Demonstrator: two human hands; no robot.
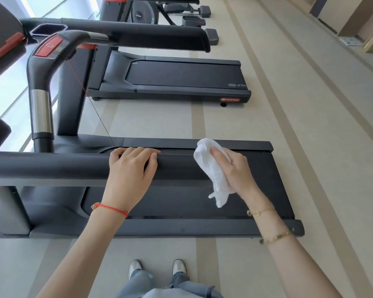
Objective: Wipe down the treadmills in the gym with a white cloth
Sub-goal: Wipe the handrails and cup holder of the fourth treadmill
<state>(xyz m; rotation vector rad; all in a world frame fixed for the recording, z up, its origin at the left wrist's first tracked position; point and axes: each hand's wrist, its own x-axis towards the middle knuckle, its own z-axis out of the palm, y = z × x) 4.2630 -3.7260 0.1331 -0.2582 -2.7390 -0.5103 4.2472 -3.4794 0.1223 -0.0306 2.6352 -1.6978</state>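
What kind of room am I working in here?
Most likely a gym: the near treadmill has a second treadmill lined up beside it, and more exercise equipment stands beyond. The right hand holds a white cloth on the handrail.

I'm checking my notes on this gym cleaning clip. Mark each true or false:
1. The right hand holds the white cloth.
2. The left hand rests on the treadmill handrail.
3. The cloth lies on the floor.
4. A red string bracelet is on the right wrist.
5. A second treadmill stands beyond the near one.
1. True: the right hand grips the crumpled white cloth.
2. True: the left hand lies over the near treadmill's black padded handrail.
3. False: the cloth is held at the handrail's end, above the black running belt.
4. False: the red string bracelet is on the left wrist.
5. True: the second black treadmill stands beyond.
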